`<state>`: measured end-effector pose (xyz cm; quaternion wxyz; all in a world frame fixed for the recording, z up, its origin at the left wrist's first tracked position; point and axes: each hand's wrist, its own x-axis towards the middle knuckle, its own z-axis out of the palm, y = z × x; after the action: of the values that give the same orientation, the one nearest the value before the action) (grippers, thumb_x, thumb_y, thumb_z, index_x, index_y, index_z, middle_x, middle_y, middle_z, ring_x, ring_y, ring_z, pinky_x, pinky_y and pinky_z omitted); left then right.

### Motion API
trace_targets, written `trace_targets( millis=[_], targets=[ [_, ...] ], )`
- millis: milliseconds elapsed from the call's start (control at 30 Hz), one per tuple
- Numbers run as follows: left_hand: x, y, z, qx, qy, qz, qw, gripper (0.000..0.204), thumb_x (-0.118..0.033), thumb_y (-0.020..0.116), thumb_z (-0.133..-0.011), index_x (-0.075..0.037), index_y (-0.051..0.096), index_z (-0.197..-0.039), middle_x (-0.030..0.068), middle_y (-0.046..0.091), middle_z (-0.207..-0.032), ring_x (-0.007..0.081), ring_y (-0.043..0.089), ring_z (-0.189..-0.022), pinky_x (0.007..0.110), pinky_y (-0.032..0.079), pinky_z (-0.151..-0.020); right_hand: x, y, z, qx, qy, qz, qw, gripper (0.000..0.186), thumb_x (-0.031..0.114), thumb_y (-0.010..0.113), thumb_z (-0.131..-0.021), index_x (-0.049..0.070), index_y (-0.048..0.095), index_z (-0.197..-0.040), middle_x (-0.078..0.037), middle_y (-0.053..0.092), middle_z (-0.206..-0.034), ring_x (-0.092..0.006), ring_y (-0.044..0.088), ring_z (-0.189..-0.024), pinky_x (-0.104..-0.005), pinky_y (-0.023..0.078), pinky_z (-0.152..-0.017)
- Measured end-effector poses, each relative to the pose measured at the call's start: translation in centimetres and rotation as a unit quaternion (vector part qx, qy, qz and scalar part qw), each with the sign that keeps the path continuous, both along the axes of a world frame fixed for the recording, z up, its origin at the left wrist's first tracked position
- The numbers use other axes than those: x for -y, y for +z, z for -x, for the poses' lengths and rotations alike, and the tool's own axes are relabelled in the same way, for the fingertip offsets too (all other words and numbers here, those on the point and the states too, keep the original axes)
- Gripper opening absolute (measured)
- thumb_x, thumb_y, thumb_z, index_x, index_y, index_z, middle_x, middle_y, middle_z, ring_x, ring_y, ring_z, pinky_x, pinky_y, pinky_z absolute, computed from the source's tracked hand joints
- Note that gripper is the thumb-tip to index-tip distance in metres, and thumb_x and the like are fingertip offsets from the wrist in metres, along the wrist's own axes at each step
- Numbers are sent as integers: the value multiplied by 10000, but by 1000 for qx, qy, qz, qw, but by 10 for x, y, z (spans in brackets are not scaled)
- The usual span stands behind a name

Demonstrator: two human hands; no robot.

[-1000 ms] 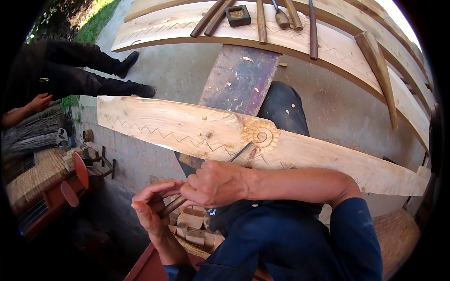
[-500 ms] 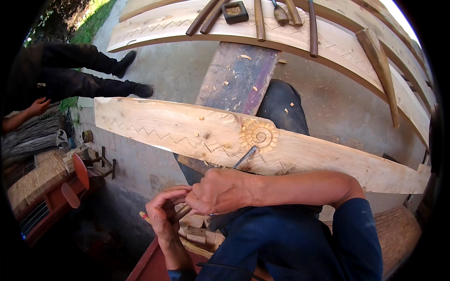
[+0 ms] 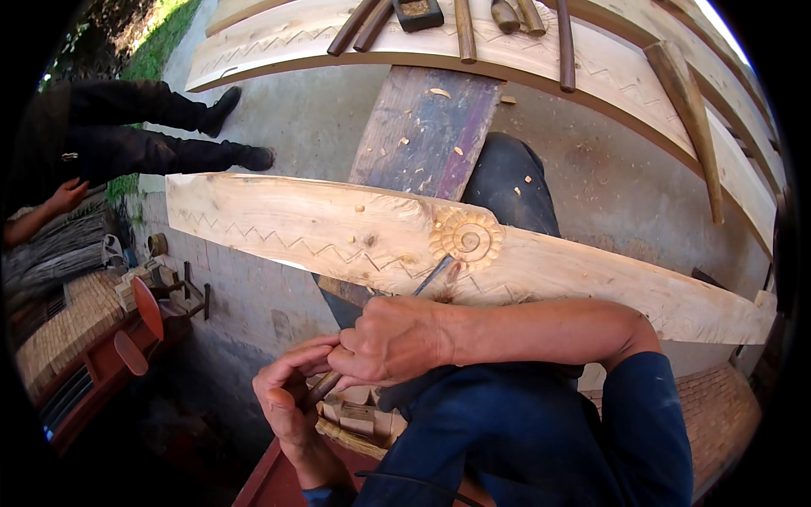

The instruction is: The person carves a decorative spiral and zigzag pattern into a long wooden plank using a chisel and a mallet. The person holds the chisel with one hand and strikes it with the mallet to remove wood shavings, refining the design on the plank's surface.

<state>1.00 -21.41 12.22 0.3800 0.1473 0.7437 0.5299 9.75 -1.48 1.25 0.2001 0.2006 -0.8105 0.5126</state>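
Well beyond the carved board [image 3: 541,266], handled tools [image 3: 465,34]

- The middle of the chisel [image 3: 433,276] is hidden by the right hand [image 3: 390,336], its butt by the left hand [image 3: 290,382].
- Two dark handles [image 3: 353,26] are cropped at top.
- A person [image 3: 127,150] is cropped at left.

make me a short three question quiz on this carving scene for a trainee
1. True or false: at the thin dark-bladed chisel, the bare right hand is nearer the tip than the bare left hand.
2. Carved in the pale wooden board, nearest that tip: A) fish, B) round petalled rosette, C) square?
3. What shape is the dark open-topped box on the far pale wooden beam?

Key: 1. True; 2. B; 3. Roughly square.
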Motion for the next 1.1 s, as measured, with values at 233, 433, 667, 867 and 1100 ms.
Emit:
trace_targets(
  millis=[233,433,667,867,1100],
  targets=[
    [-8,1,4,31,7,9,999,1037,-853,433,-1031,136,697,-1192,325,740,-1267,376,783,-1127,458,655,-982,-4,-1,1,25,4,-4,1000,432,440,790,-955,83,563,-869,-99,649,-682,-329,715,-578,-439,556,-485],
    [1,-18,3,65,4,22,998,971,-816,437,-1059,109,659,-1253,298,728,-1298,356,786,-1099,438,660,-954,-10,-6,0,45,27,-30,998,424,430,765,-981,81,559,-854,-107,659,-689,-338,710,-584,-458,554,-493],
    [-3,-8,8,57,-2,-13,998,1049,-824,561,-1002,194,682,-1223,339,721,-1289,373,788,-1113,456,672,-960,2,-4,-2,0,-18,-72,997,419,409,746,-992,81,526,-853,-104,626,-699,-328,695,-573,-436,547,-479],
    [-2,-3,9,23,-1,-19,1000,1059,-826,549,-1007,203,688,-1214,345,716,-1291,371,781,-1125,467,662,-975,-3,0,5,-1,1,-32,999,399,382,757,-976,80,526,-858,-95,608,-680,-306,684,-549,-436,544,-468],
    [-6,4,8,0,-9,9,1000,1090,-850,556,-986,202,691,-1234,332,725,-1286,355,779,-1130,445,644,-1001,-3,-3,7,-28,-16,-31,999,403,385,801,-935,85,541,-862,-79,598,-680,-297,683,-545,-427,538,-464]
  ],
)
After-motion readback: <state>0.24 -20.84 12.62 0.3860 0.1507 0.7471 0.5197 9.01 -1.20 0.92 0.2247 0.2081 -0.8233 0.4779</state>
